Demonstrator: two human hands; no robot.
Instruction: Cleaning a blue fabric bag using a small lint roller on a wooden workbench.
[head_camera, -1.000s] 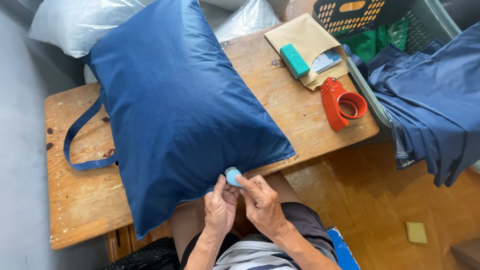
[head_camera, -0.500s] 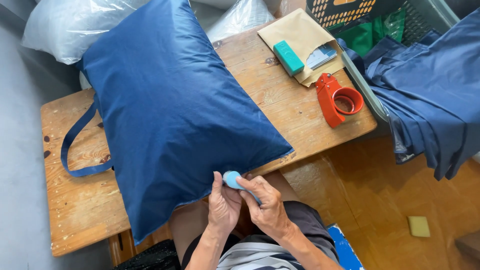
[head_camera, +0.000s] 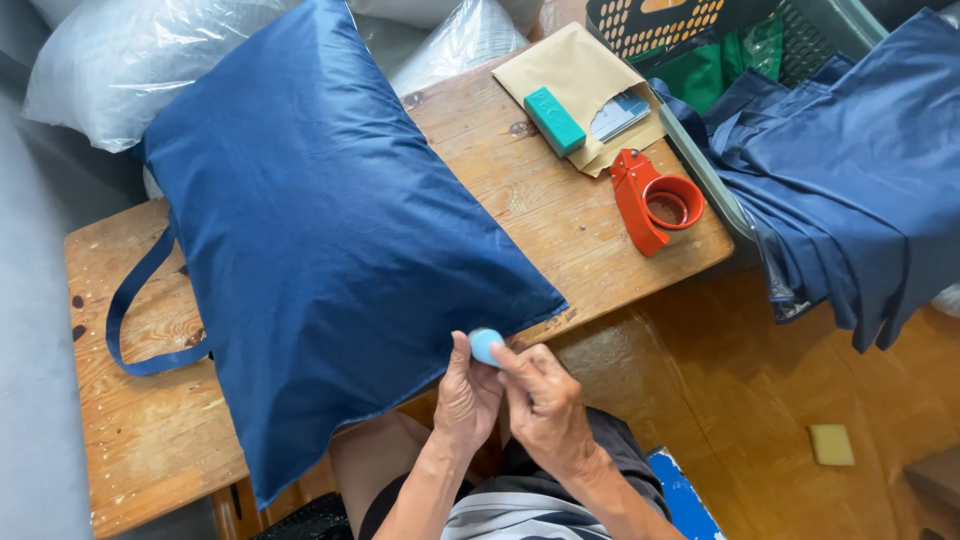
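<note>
- Head view: a stuffed dark blue fabric bag (head_camera: 320, 230) lies slantwise across a worn wooden table (head_camera: 560, 210); it is the landmark for all that follows.
- At the bag's near edge, close to its right-hand corner, a small light blue round object (head_camera: 486, 345) sits pinched between both hands and touches the bag's hem.
- The left hand (head_camera: 468, 395) is closed on the blue object from the left, thumb raised along it.
- The right hand (head_camera: 545, 405) is closed on the same object from the right, its fingertips (head_camera: 505, 358) pressed on the object's side.
- The bag's blue strap (head_camera: 135, 320) loops out over the table from its left edge.
- Right of the bag, on the table, lies an orange tape dispenser (head_camera: 655, 200).
- Beyond the dispenser, right of the bag's far end, a brown envelope (head_camera: 575, 70) carries a small green box (head_camera: 553, 120).
- Farther right of the bag, off the table, folded dark blue cloth (head_camera: 850, 170) hangs over a grey-green crate (head_camera: 700, 170).
- Behind the bag's far end lie clear plastic-wrapped white cushions (head_camera: 110, 70).
</note>
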